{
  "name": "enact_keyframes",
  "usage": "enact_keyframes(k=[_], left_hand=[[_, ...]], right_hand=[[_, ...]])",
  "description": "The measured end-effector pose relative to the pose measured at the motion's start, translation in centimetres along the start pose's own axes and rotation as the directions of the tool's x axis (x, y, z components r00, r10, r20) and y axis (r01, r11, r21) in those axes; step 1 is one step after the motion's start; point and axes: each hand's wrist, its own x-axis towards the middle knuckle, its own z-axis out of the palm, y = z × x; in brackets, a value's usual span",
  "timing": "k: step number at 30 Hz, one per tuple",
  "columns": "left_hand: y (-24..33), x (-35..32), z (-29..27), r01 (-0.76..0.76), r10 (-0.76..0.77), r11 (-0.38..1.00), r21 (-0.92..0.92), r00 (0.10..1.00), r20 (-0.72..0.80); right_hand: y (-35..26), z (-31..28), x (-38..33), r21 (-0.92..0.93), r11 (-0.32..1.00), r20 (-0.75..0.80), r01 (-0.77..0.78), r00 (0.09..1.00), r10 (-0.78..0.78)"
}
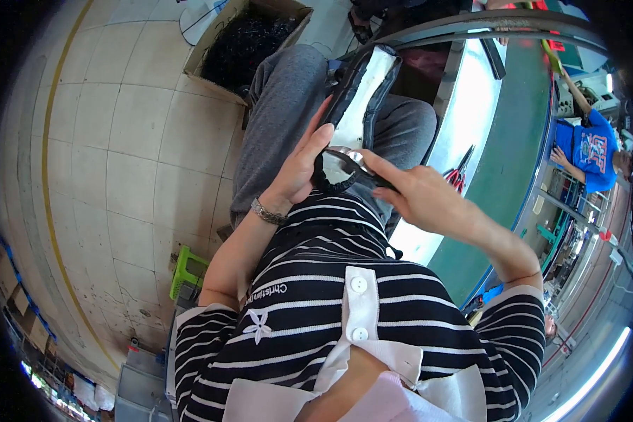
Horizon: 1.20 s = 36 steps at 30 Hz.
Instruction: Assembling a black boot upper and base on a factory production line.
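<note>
A half-made shoe (362, 98), with a black upper folded over the edges of a white sole face, lies bottom up over my lap. Against its left side, near the heel, my left hand (301, 163) grips it, thumb on the near edge and fingers along the side. My right hand (423, 195) is closed round the dark handles of metal pincers (350, 155). The pincers' head is at the heel end, by my left thumb, over the gathered black edge. Whether the jaws are biting the material I cannot make out.
To my right runs a green conveyor belt (517, 119) with a pale metal ledge (471, 91), where red-handled cutters (458, 172) lie. A cardboard box (288, 35) of black scraps and a green stool (188, 271) stand left. Across the belt is a person in blue (592, 151).
</note>
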Motion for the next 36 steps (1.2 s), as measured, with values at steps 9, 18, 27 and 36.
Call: enact_keyframes(k=[9, 18, 27, 36], left_hand=[[0.1, -0.2, 0.3, 0.057, -0.054, 0.996, 0.071, 0.997, -0.053], [0.5, -0.7, -1.2, 0.125, -0.148, 0.970, 0.208, 0.984, 0.101], [0.2, -1.1, -2.4, 0.162, -0.078, 0.941, -0.296, 0.958, 0.277], [1.0, -1.6, -0.4, 0.131, -0.097, 0.967, -0.218, 0.982, 0.160]], right_hand=[[-0.6, -0.6, 3.1, -0.604, 0.796, -0.177, 0.039, 0.967, -0.182], [-0.1, 0.8, 3.4, -0.435, 0.884, -0.306, 0.168, 0.897, -0.321], [0.0, -1.8, 0.3, -0.645, 0.759, -0.115, 0.086, 0.971, -0.208], [0.5, -2.1, 2.0, -0.629, 0.731, -0.019, 0.266, 0.934, -0.356]])
